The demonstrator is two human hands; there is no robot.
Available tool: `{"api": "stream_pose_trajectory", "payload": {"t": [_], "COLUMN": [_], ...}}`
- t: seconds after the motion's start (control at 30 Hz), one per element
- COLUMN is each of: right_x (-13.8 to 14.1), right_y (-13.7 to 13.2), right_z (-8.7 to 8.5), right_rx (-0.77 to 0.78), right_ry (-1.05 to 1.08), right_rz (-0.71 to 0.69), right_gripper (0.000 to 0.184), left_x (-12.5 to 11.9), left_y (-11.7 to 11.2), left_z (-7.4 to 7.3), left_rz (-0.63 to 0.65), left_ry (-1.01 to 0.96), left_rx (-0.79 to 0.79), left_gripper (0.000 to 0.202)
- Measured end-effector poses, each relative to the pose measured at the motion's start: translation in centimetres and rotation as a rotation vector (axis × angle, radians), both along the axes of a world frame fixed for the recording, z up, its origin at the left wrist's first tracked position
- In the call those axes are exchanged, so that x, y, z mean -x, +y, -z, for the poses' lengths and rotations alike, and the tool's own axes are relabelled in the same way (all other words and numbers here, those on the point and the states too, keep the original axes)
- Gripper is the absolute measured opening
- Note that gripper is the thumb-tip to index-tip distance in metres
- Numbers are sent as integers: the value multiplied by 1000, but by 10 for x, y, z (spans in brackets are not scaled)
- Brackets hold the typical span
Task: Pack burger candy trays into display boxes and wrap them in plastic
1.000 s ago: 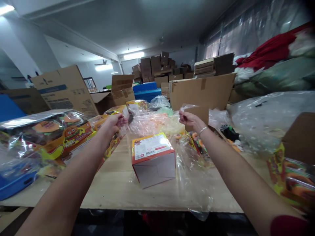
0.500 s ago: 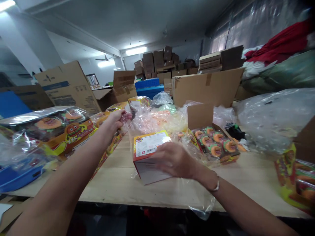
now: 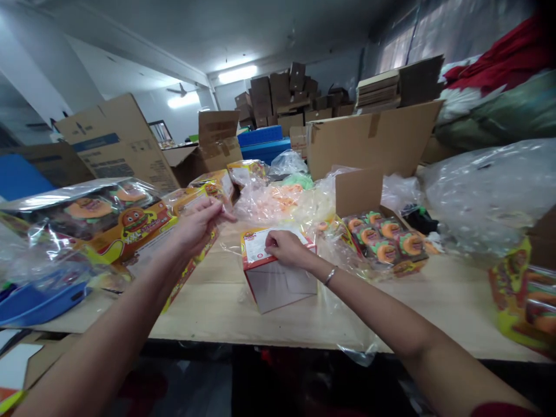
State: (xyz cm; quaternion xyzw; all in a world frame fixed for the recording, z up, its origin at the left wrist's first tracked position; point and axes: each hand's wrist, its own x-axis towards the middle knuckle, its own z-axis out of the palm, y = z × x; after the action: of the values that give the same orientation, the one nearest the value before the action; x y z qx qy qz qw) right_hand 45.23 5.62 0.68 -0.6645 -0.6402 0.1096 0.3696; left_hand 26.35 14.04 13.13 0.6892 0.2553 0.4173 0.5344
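A small box [image 3: 280, 284] stands on the table in front of me, its red-and-yellow top printed with a white label and its near side white. Clear film [image 3: 234, 249] shows beside it on the left. My right hand [image 3: 286, 248] rests at the top of the box, fingers curled together; what they pinch, if anything, is hidden. Farther left, my left hand [image 3: 204, 225] hovers above the table near a yellow burger-printed box [image 3: 191, 269], with thumb and fingertips pressed together. I cannot make out anything between them.
An open display box of burger-shaped items [image 3: 382, 243] sits to the right, with another box [image 3: 521, 295] at the right edge. Crumpled clear bags [image 3: 278, 200] lie behind. Left are a film-covered burger box [image 3: 108, 220] and a blue tray [image 3: 43, 304]. Large cartons [image 3: 369, 142] stand behind.
My right hand has shifted from the near right side of the small box up to its top, its fingers now curled. My left hand has come slightly nearer and lower. The view has tilted a little.
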Motion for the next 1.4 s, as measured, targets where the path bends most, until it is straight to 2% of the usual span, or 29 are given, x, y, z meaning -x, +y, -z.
{"api": "stream_pose_trajectory", "payload": {"t": [0.17,0.3,0.47,0.57,0.63,0.8,0.9,1.03,1.2,1.3,1.4], "right_x": [0,-2,-3,-2,-1,0,1,3,-3,-19,-30], "right_y": [8,11,13,11,10,7,7,6,0,-9,-28], "right_z": [9,16,20,17,15,14,14,10,13,18,25], "right_rx": [-41,-117,-168,-172,-166,-147,-170,-147,-142,-281,-505], "right_ry": [16,37,-18,-88,-103,-17,-25,-102,-211,-262,-377], "right_rz": [29,32,17,18,23,43,40,45,-9,-15,60], "right_gripper": [7,6,7,10,11,7,6,8,10,17,20], "left_x": [30,49,61,67,70,64,57,53,53,52,51], "left_y": [-23,-41,-57,-60,-59,-56,-52,-50,-47,-44,-43], "left_z": [39,61,87,107,122,162,182,195,196,197,197], "left_rz": [99,196,344,380,364,203,114,59,60,88,111], "left_ry": [76,146,371,469,503,532,562,508,444,435,429], "left_rx": [-78,-120,-326,-507,-682,-1292,-1478,-1498,-1479,-1465,-1466], "left_gripper": [20,19,21,20,22,18,16,17,20,20,20]}}
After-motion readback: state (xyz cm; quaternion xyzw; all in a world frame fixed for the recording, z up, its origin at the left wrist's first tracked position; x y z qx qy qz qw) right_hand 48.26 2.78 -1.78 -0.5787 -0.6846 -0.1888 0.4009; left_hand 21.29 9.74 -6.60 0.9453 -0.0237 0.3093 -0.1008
